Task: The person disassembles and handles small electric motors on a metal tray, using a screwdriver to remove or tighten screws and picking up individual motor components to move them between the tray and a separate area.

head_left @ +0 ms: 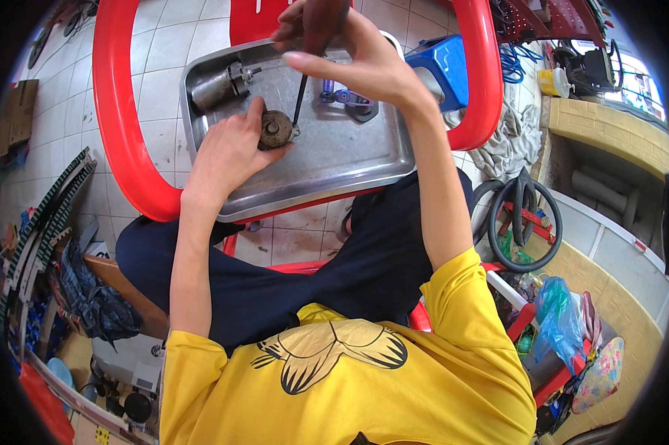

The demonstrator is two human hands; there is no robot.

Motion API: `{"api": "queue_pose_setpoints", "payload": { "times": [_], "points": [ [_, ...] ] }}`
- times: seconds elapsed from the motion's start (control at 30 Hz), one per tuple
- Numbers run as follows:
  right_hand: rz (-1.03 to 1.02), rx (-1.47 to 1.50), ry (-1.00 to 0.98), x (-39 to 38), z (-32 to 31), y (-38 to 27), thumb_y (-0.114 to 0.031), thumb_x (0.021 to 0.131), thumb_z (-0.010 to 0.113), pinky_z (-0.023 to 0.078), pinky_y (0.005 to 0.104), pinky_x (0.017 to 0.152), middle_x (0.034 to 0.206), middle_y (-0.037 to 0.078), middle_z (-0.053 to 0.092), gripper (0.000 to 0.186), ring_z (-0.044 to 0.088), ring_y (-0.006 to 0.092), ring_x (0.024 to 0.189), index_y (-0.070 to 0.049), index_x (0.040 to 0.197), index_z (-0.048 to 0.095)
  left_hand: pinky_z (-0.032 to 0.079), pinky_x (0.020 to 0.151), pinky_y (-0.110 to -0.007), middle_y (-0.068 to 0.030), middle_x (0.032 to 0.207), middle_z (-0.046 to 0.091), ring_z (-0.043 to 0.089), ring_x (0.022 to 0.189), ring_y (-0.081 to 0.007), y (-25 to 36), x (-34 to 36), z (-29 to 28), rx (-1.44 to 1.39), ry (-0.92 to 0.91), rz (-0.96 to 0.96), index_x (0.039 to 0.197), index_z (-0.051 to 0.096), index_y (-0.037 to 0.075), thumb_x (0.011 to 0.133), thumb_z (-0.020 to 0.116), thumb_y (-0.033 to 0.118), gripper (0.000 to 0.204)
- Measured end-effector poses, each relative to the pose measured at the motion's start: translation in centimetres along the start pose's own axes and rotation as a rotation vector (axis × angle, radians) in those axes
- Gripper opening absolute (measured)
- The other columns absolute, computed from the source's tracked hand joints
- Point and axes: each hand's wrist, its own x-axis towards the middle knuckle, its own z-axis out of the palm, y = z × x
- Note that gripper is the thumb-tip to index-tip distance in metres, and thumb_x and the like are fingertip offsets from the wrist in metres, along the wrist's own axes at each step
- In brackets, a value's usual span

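Observation:
My left hand (227, 152) grips a round, grimy metal part (276, 129) with a raised centre, fingers and thumb around its edge. It is held over the metal tray (327, 165). Above the tray's far side, my right hand (371, 59) is loosely around a screwdriver (323, 26) with a dark reddish-brown handle, thumb stretched out to the left. The thin dark shaft slants down, its tip by the round part's right edge; contact is unclear. A worn metal cylinder (214, 90) with a protruding shaft lies in the tray's far left corner. A purple metal piece (345, 96) and a dark flat piece (363, 113) lie at right.
A red plastic chair (116, 111) surrounds the tray, its arms on both sides. Behind the right arm stands a blue container (442, 67). Black rubber tubing (542, 259) and crumpled grey cloth (505, 137) are at right. Green-black strips (49, 215) and a dark bag (93, 297) are at left.

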Motion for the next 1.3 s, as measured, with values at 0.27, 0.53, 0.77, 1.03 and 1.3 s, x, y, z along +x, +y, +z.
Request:
{"api": "queue_pose_setpoints", "payload": {
  "times": [0.27, 0.53, 0.77, 1.03, 1.3],
  "points": [
    [-0.081, -0.231, -0.072, 0.2, -1.1, -0.3, -0.03, 0.08, 0.091, 0.05, 0.0446, 0.111, 0.117, 0.014, 0.075, 0.061, 0.07, 0.028, 0.118, -0.005, 0.13, 0.065, 0.057, 0.075, -0.051, -0.026, 0.084, 0.07, 0.07, 0.084, -0.0459, 0.1, 0.1, -0.1, -0.006, -0.031, -0.011, 0.124, 0.052, -0.005, 0.085, 0.08, 0.044, 0.069],
    [-0.04, -0.069, -0.079, 0.0, -0.7, 1.0, -0.034, 0.078, 0.093, 0.055, 0.042, 0.104, 0.116, 0.014, 0.075, 0.061, 0.072, 0.0272, 0.113, -0.006, 0.125, 0.068, 0.056, 0.08, -0.049, -0.028, 0.092, 0.071, 0.071, 0.088, -0.0441, 0.6, 0.5, -0.6, -0.008, -0.14, -0.095, 0.134, 0.051, -0.01, 0.083, 0.081, 0.048, 0.082],
    [-0.089, -0.026, -0.083, 0.1, -1.1, 0.6, -0.04, 0.076, 0.093, 0.055, 0.0412, 0.104, 0.117, 0.014, 0.074, 0.067, 0.071, 0.0272, 0.115, -0.006, 0.128, 0.066, 0.055, 0.075, -0.05, -0.0261, 0.084, 0.07, 0.07, 0.085, -0.045, 0.4, 0.2, -0.3, 0.011, -0.048, -0.033, 0.123, 0.054, -0.006, 0.085, 0.079, 0.045, 0.069],
    [-0.151, -0.276, -0.015, -0.5, -0.9, 1.4, -0.036, 0.078, 0.092, 0.053, 0.0416, 0.107, 0.118, 0.014, 0.074, 0.067, 0.07, 0.0278, 0.118, -0.006, 0.131, 0.064, 0.055, 0.075, -0.051, -0.0262, 0.086, 0.069, 0.069, 0.085, -0.045, 0.3, 0.1, -0.1, -0.001, -0.027, -0.018, 0.123, 0.054, -0.005, 0.084, 0.08, 0.043, 0.068],
    [-0.043, -0.128, -0.144, -0.1, -1.5, 0.8, -0.034, 0.076, 0.094, 0.052, 0.0403, 0.109, 0.119, 0.013, 0.074, 0.068, 0.069, 0.0274, 0.119, -0.007, 0.131, 0.064, 0.055, 0.074, -0.051, -0.0261, 0.085, 0.07, 0.069, 0.084, -0.0451, 0.3, 0.1, -0.1, 0.003, -0.015, -0.008, 0.121, 0.054, -0.005, 0.086, 0.079, 0.043, 0.065]
  ]
}}
